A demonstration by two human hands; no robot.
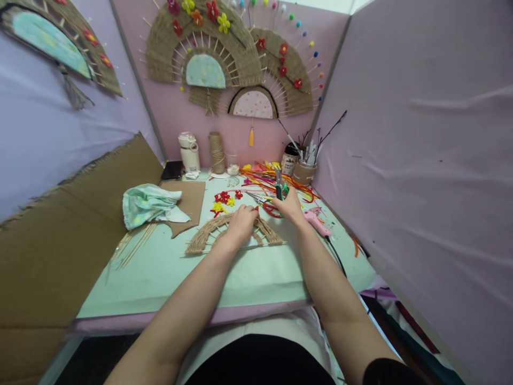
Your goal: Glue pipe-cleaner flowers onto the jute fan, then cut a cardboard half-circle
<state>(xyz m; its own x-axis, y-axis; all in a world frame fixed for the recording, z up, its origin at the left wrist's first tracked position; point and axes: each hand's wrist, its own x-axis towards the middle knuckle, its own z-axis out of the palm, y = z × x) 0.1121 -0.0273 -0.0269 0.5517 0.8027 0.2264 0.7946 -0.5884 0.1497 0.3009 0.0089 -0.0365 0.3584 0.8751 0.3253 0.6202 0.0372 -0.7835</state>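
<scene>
My left hand [241, 223] rests closed on the top of a twine-wrapped fan frame [204, 238] lying on the pale green table [248, 278]; what its fingers pinch is hidden. My right hand [289, 206] is closed round a green-handled pair of pliers [279, 188], held upright just right of the fan. Red-handled scissors [269, 207] lie between my two hands. Small red and yellow paper flowers [224, 200] lie just beyond the fan.
A pink glue gun [317, 221] lies at the right with its black cord running off the edge. Coloured pipe cleaners [264, 175], a twine spool [217, 152], a white bottle [189, 151] and tool cups [303, 170] stand at the back. Patterned cloth [149, 206], cardboard and skewers lie left.
</scene>
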